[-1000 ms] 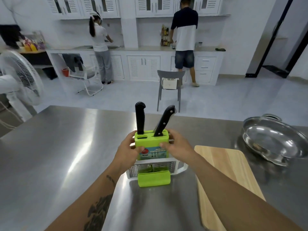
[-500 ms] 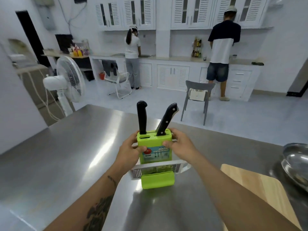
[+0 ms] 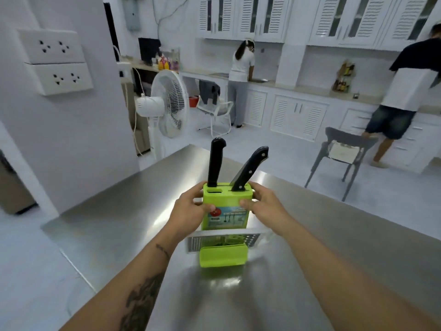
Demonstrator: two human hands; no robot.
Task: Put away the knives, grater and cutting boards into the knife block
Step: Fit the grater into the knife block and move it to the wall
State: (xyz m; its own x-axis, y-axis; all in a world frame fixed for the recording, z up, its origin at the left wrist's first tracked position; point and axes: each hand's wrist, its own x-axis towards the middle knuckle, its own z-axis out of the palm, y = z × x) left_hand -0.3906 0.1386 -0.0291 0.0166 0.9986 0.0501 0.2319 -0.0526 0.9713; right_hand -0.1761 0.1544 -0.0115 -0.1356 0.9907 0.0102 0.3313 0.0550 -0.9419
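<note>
Head view: lime-green plastic knife block (image 3: 225, 217) standing upright on steel table (image 3: 107, 211), long axis vertical, slotted top face tilted slightly toward camera, printed label on near face. Two black-handled knives seated in top slots: left knife (image 3: 216, 161) near vertical, smooth rounded handle; right knife (image 3: 250, 168) leaning up and to the right, riveted handle, a short stretch of blade showing above slot. Flat metal grater (image 3: 224, 240) lying crosswise in the block's lower front, long axis left to right, perforated ends sticking out on both sides. Low green lip of the base just in front of grater, rounded corners, glossy.

Left hand (image 3: 188, 211) clamped on block's upper left edge, thumb across near face, fingers wrapped behind. Right hand (image 3: 265, 206) gripping upper right edge likewise, thumb on near face beside label. Tattooed left forearm reaching in from lower left.

Table brushed and reflective, block's green mirrored faintly below base. Beyond table edge: white pedestal fan (image 3: 167, 108), grey plastic chair (image 3: 343, 151), white louvred cabinets, two people standing at far counter with backs turned
</note>
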